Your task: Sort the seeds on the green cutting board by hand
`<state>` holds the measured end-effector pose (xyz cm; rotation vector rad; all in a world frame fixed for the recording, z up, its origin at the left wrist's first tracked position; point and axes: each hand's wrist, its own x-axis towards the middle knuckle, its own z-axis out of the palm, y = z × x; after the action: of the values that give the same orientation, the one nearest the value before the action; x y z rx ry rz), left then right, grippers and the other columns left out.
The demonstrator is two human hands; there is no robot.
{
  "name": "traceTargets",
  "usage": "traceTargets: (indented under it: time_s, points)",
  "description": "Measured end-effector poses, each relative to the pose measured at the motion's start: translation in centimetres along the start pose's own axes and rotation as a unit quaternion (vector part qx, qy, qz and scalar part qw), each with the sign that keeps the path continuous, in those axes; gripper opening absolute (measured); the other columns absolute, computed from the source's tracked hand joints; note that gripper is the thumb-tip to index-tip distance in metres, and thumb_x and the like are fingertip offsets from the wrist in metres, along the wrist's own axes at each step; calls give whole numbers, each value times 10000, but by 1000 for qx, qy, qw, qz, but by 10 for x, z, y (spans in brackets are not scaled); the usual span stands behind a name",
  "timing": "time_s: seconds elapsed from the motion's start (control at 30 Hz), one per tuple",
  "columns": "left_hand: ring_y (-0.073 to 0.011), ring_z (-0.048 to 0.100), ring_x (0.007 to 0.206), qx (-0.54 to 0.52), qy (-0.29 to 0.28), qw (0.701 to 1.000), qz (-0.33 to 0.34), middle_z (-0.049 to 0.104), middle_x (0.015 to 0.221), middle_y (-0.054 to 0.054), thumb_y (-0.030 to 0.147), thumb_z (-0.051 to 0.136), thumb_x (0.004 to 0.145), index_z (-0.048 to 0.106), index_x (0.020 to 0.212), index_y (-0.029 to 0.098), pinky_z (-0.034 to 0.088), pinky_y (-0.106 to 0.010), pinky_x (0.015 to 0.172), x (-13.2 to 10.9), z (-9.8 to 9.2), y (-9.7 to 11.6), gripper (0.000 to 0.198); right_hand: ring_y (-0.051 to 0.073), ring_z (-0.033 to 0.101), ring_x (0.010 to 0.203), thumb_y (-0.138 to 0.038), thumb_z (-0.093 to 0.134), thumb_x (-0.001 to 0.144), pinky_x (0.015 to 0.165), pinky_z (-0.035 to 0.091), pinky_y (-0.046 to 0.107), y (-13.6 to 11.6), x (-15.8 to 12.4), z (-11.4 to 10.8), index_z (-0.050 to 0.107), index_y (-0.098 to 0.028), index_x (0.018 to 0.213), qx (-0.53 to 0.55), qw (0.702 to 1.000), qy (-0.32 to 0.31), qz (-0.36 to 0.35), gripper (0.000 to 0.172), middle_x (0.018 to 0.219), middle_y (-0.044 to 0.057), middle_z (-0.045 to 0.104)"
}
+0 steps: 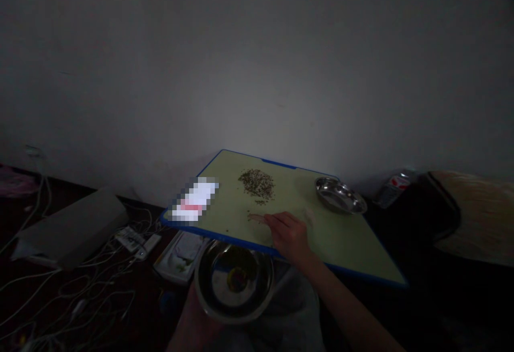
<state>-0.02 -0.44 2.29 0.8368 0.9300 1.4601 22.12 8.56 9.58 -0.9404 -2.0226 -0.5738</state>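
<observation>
My right hand [288, 234] is closed over the pale green folding table [333, 245], fingertips pinching a thin, pale reddish tool [256, 217] whose exact kind is too dim to make out. A few small dark grains lie near its tip. Just beyond, a loose pile of small brown grains [257, 183] is spread on the tabletop. Below the table's front edge, my left hand [201, 317] supports a steel bowl [235, 314] from its lower left side. That hand's fingers are mostly hidden under the bowl. The bowl's inside is shiny and dark, with a yellowish reflection or spot at its middle.
A second steel dish [340, 197] sits at the table's right end. A blurred bright phone-like rectangle [196, 199] lies at the left. On the floor are tangled cables [96, 282], a long box [76, 223] and a small tray [180, 258]. A bottle [395, 187] stands right, near the wall.
</observation>
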Motion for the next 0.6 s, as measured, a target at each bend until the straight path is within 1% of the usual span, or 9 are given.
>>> traceTargets:
  time_s: [0.07,0.17,0.3,0.37,0.43,0.47,0.5,0.53,0.6]
  points:
    - [-413,806,1042,-32,-5,998,-50,878,929,-82,748,616,817,758,1262,349,678,-622,905,-1,-1,-1,614,173,707,717,-67,592,940,679,593,272,1,0,-2,808,-220,988,10,1000,5,-5,269,827,56,785]
    - [-414,794,1088,-65,-12,993,-94,878,961,-85,794,564,814,768,1238,357,680,-617,900,-1,-10,-6,643,169,708,708,-55,580,947,679,593,270,3,0,-5,802,-210,992,22,1000,16,-10,274,827,53,787]
    - [-407,750,1202,-62,-12,990,-124,877,929,-61,787,643,746,758,1221,384,654,-608,969,0,-22,-15,633,175,704,697,-54,588,946,670,594,281,6,-2,-8,800,-198,988,11,1000,27,-6,260,815,60,785]
    - [-401,742,1216,-94,1,982,-162,879,944,-44,760,717,692,785,1121,379,640,-590,998,1,-22,-13,578,176,706,704,-51,575,948,664,594,280,7,-3,-9,801,-189,994,9,999,30,-4,269,820,65,787]
    - [-406,751,1189,-144,19,970,-196,881,1005,-41,738,792,611,809,981,354,624,-573,1026,0,-17,-6,534,172,702,701,-55,561,955,661,592,277,7,-4,-9,805,-188,995,10,1000,30,-2,281,819,66,785]
    - [-412,758,1165,-151,21,965,-212,877,1041,-53,721,813,590,813,934,336,609,-576,1049,0,-14,-3,515,170,700,700,-57,557,958,665,592,276,7,-4,-10,807,-191,993,12,1000,27,-1,286,818,66,785]
    - [-419,756,1160,-146,21,967,-209,872,1072,-72,687,823,606,814,946,321,586,-591,1080,-1,-11,0,500,168,698,696,-58,558,958,666,590,273,6,-4,-10,810,-195,988,12,1000,24,-1,289,814,64,783]
    - [-429,749,1164,-131,27,973,-186,869,1081,-79,626,867,579,810,993,322,580,-606,1083,-1,-8,1,517,165,696,692,-58,562,958,663,585,269,6,-4,-10,812,-200,983,12,1000,20,-1,289,811,63,783]
    - [-444,689,1272,-121,41,979,-158,858,1127,-82,545,930,514,784,1120,334,533,-600,1141,-3,-7,-1,659,164,699,694,-57,580,954,666,578,263,6,-3,-12,815,-201,975,10,1000,9,-3,277,816,63,787]
